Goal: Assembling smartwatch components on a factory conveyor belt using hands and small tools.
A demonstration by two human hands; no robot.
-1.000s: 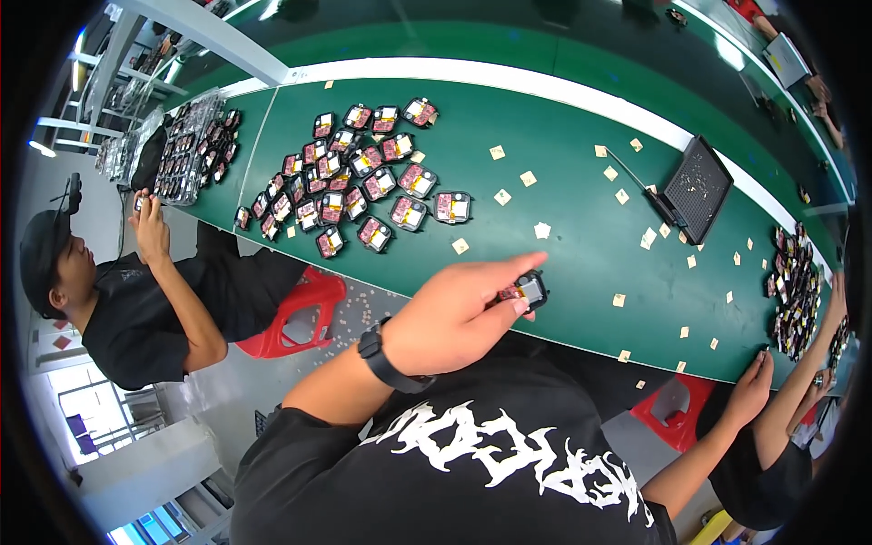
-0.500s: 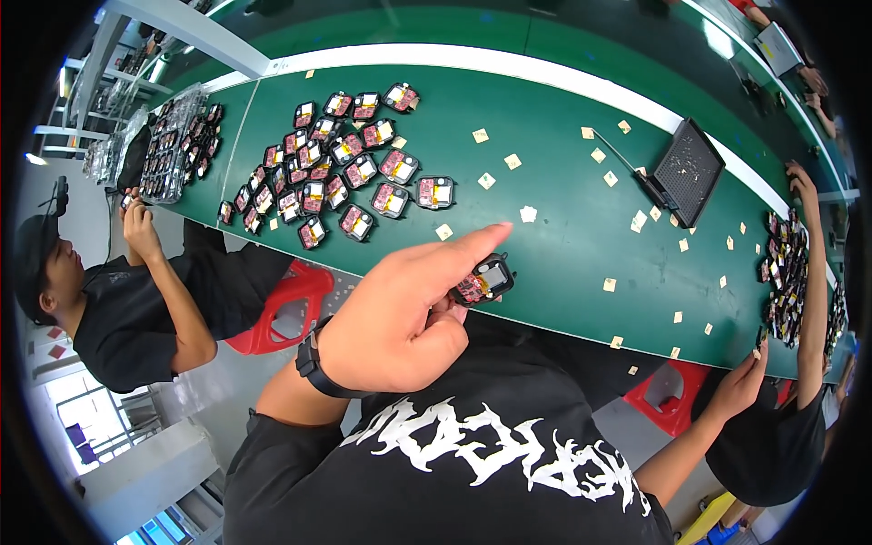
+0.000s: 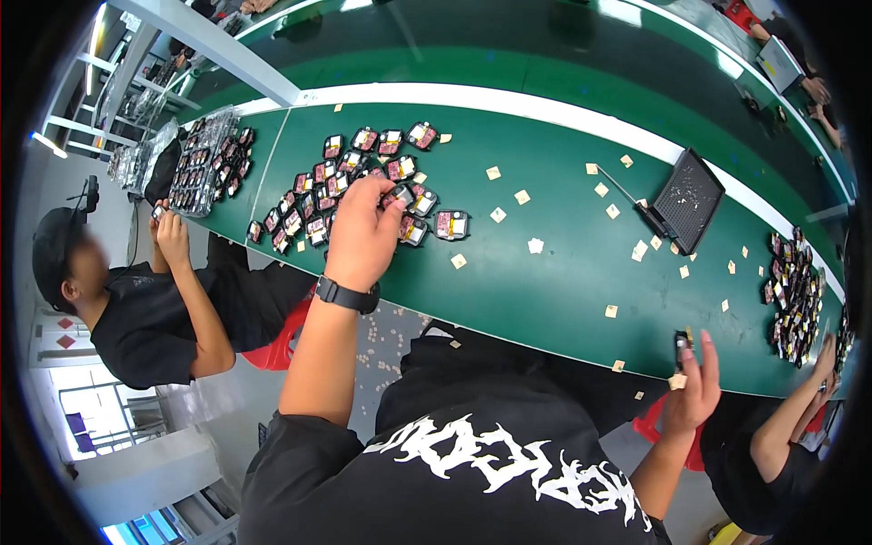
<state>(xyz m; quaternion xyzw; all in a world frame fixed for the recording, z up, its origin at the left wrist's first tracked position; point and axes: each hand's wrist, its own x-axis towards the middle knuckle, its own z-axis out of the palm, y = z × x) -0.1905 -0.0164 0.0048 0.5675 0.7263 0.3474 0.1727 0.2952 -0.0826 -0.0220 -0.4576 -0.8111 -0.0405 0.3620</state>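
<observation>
My left hand [image 3: 361, 236] is over the cluster of small black casings [image 3: 320, 195] with pinkish-red circuit boards at the left. Between its thumb and fingers is one black casing [image 3: 398, 196], just above its neighbours. At the table's near edge on the right, my right hand [image 3: 692, 389] holds another black casing [image 3: 683, 343], seen edge-on, with its fingers pointing up. A beige square piece [image 3: 678, 381] is at that hand's thumb side. My left hand hides part of the cluster.
Beige square pieces [image 3: 521, 196] are scattered over the green table [image 3: 554, 300]. A black tray [image 3: 699, 186] with a thin rod stands at the far right. More casings [image 3: 792, 300] are heaped beyond it. Co-workers sit left and right; stacked clear trays [image 3: 202, 163] are at the left.
My left hand has gone left and away from me with its casing, from the near edge to the cluster. My right hand has come left with its casing. The view has shifted slightly.
</observation>
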